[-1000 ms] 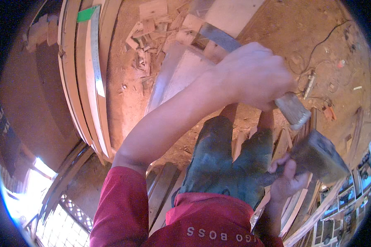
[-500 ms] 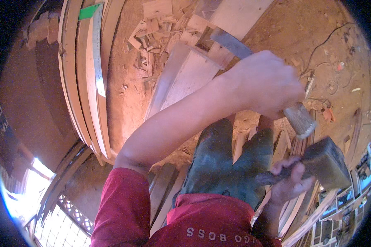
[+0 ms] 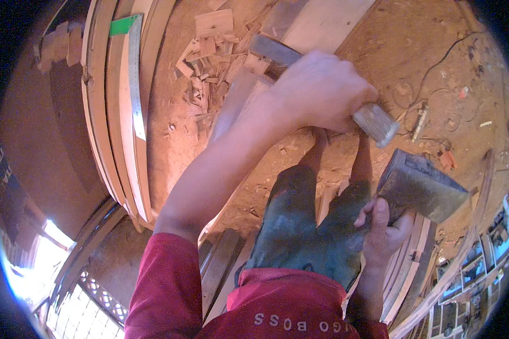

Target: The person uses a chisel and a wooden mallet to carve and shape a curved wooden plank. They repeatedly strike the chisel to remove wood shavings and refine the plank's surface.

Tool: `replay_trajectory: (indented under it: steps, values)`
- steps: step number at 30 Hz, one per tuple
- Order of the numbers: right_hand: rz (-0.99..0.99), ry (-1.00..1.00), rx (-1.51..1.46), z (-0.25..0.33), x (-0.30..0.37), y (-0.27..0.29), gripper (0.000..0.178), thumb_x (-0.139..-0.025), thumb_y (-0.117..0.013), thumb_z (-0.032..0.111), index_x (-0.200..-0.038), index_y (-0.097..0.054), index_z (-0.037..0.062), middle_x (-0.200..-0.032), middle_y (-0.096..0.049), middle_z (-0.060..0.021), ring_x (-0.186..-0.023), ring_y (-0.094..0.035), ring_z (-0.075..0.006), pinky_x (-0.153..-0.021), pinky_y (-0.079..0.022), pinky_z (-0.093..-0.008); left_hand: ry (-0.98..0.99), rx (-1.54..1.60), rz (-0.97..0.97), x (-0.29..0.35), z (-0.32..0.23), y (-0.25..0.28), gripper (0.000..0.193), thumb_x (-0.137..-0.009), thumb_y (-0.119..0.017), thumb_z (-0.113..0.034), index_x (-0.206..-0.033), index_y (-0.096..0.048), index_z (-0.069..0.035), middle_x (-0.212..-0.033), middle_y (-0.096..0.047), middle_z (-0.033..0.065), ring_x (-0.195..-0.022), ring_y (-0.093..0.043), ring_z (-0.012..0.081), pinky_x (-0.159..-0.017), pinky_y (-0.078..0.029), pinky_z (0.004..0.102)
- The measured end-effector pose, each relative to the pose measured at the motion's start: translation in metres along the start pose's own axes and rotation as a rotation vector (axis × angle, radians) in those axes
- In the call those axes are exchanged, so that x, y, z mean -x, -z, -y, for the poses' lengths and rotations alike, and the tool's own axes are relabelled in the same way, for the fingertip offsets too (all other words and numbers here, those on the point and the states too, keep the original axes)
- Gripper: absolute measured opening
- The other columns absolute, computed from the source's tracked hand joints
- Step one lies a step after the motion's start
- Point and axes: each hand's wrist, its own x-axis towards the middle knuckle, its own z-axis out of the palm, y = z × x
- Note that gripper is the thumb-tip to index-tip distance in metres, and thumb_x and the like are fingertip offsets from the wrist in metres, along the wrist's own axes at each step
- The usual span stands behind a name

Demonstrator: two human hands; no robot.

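My left hand (image 3: 328, 90) is wrapped round the handle of a chisel. Its wide steel blade (image 3: 274, 50) points away to the upper left, and the worn butt of its wooden handle (image 3: 376, 124) sticks out below the fist. Under the blade lies a pale wooden plank (image 3: 331, 22), partly hidden by my hand and forearm; whether the edge touches it I cannot tell. My right hand (image 3: 384, 231) grips a mallet with a dark, blocky wooden head (image 3: 424, 185). The mallet head is just below the chisel's butt, apart from it.
Wood chips and offcuts (image 3: 209, 62) litter the earth floor at the far left. Long curved boards (image 3: 107, 113) stand at the left, with a green-and-silver try square (image 3: 133, 73) on them. A dark cable (image 3: 435, 65) lies at far right. More timber strips (image 3: 407, 271) lie near right.
My left hand and the chisel have shifted to the left and farther away. My right hand has brought the mallet up and leftward, with its head turned.
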Motion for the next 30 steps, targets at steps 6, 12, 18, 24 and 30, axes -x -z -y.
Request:
replay_trajectory:
  steps: [6, 12, 18, 24, 30]
  values:
    - [-0.07, -0.059, 0.045, -0.021, 0.014, 0.029, 0.025, -0.095, -0.061, 0.021, -0.101, -0.046, 0.0021, -0.072, -0.055, -0.0083, -0.047, -0.052, -0.0139, -0.042, -0.043, -0.0253, 0.23, 0.135, 0.006, 0.066, -0.041, -0.002, 0.028, -0.065, -0.075, -0.023, -0.087, -0.063, -0.011, -0.08, -0.068, 0.0117, -0.076, -0.067, 0.0315, -0.064, -0.052, 0.0446]
    - [-0.121, -0.199, 0.128, -0.038, 0.017, 0.055, 0.023, -0.096, -0.059, 0.021, -0.101, -0.046, 0.0031, -0.071, -0.053, -0.0065, -0.047, -0.052, -0.013, -0.042, -0.043, -0.0244, 0.571, 0.086, -0.568, 0.112, -0.005, -0.017, 0.045, -0.061, -0.077, -0.009, -0.103, -0.061, -0.007, -0.116, -0.062, 0.0127, -0.097, -0.064, 0.0326, -0.078, -0.054, 0.0412]
    - [-0.059, -0.267, 0.141, -0.039, 0.013, 0.052, 0.022, -0.096, -0.059, 0.021, -0.1, -0.046, 0.0037, -0.072, -0.054, -0.0055, -0.047, -0.053, -0.0131, -0.042, -0.043, -0.0249, 0.718, -0.117, -0.287, 0.097, 0.007, -0.004, 0.047, -0.069, -0.076, -0.024, -0.109, -0.055, -0.01, -0.11, -0.06, 0.0142, -0.088, -0.066, 0.0358, -0.072, -0.055, 0.0453]
    - [0.005, -0.264, 0.119, -0.036, 0.012, 0.038, 0.022, -0.095, -0.06, 0.021, -0.095, -0.047, 0.0035, -0.068, -0.055, -0.0054, -0.047, -0.054, -0.0131, -0.042, -0.044, -0.0263, 0.614, 0.031, -0.105, 0.087, 0.0, 0.01, 0.052, -0.065, -0.078, -0.021, -0.112, -0.057, -0.011, -0.118, -0.059, 0.0127, -0.093, -0.065, 0.0345, -0.075, -0.055, 0.0449]
    - [-0.02, -0.259, 0.102, -0.035, 0.009, 0.036, 0.022, -0.094, -0.061, 0.021, -0.087, -0.05, 0.0032, -0.061, -0.056, -0.0041, -0.045, -0.054, -0.0121, -0.041, -0.044, -0.0269, 0.504, -0.054, -0.315, 0.086, -0.012, -0.012, 0.074, -0.062, -0.08, -0.019, -0.129, -0.051, -0.009, -0.134, -0.051, 0.0165, -0.09, -0.066, 0.0361, -0.074, -0.054, 0.0451]
